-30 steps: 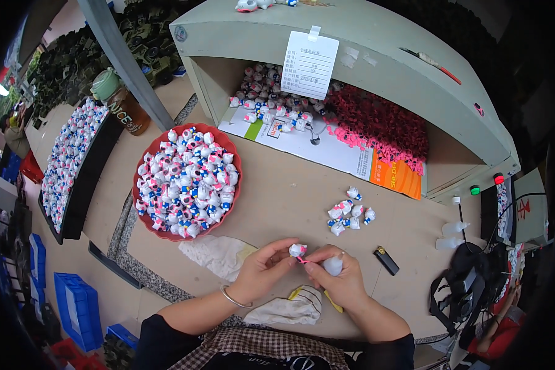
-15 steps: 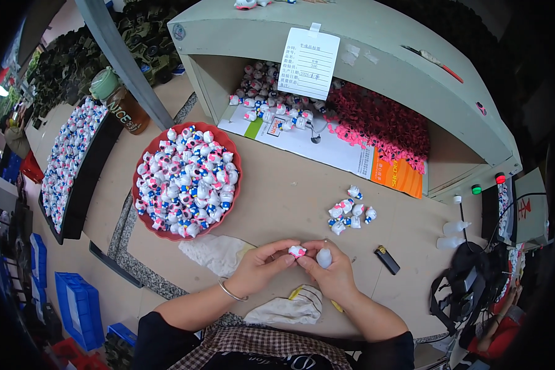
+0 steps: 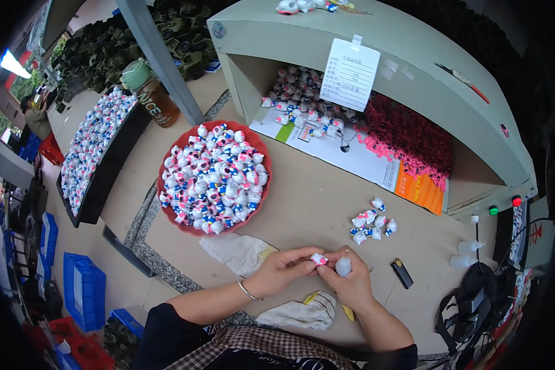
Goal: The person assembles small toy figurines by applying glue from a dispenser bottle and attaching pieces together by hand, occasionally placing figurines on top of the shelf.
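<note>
Between the fingertips of both hands is a small white and pink toy figurine [image 3: 319,259]. My left hand [image 3: 277,273] pinches it from one side, a bracelet at the wrist. From the other side my right hand [image 3: 355,285] grips it with thumb and finger, and a small translucent squeeze bottle [image 3: 343,266] with a thin tip is also tucked in that hand. Beyond the hands, a group of similar white, blue and pink figurines [image 3: 374,222] lies on the table. A scalloped red bowl [image 3: 267,161] heaped with such figurines stands at the left.
White cloth gloves [image 3: 234,251] lie near my forearms, one more [image 3: 299,313] closer to me. A black lighter [image 3: 402,274] rests at right. Behind stands a grey shelf box [image 3: 413,68] holding figurines and small pink parts. A black tray [image 3: 98,188] and a jar of brown liquid [image 3: 157,105] are farther left.
The whole view has shifted, so the bench and things appear farther right and slightly lower. My hands keep the figurine and the bottle in much the same grip.
</note>
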Motion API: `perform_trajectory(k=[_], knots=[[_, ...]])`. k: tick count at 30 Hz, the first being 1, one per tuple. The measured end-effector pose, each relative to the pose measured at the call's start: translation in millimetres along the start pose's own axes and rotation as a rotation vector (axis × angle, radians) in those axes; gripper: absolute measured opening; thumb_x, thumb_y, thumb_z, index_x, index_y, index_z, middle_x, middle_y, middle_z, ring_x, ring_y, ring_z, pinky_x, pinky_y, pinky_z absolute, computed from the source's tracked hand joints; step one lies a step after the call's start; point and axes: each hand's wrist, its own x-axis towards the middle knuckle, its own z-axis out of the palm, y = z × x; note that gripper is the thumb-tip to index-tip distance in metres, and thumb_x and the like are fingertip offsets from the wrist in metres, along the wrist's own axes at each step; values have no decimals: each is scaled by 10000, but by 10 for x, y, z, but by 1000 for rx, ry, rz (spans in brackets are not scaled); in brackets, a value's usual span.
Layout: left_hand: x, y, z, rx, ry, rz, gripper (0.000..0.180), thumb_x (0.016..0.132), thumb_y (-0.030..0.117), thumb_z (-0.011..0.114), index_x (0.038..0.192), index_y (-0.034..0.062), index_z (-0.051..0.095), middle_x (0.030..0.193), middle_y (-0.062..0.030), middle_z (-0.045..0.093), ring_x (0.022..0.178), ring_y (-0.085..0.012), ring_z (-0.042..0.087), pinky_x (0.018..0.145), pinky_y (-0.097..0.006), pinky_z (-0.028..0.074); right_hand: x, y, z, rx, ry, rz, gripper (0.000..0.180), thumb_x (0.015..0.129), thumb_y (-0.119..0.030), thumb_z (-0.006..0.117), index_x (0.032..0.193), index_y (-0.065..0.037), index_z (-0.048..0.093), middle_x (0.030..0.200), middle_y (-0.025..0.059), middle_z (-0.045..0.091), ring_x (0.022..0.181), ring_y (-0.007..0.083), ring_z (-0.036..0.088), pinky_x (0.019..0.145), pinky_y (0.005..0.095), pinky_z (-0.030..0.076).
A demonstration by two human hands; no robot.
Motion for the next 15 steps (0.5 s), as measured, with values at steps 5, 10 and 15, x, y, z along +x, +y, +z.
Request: perform_trajectory(k=[5,10,15], knots=[[-14,14,-30,-54,4,-26,326,872,39,482,1198,18,465,1090,-91,557,995,-156,539,871,-295,453,-23,-108,62,-82,22,-40,160,746,-33,638,894,-26,578,775,31,524,693,95,521,614,238,429],[-34,299,-35,-211,221,96,317,869,82,505,1181,45,473,1074,-78,559,957,-150,555,837,-271,463,-70,-190,46,152,43,81,242,771,-18,608,997,-30,526,784,26,520,701,101,527,635,232,440],[54,795,-306,-655,436,396,288,888,181,490,1153,75,460,1070,-65,549,971,-151,539,829,-277,464,-155,-179,-203,49,120,-6,267,800,15,535,1047,-25,442,889,45,514,792,90,517,671,224,451]])
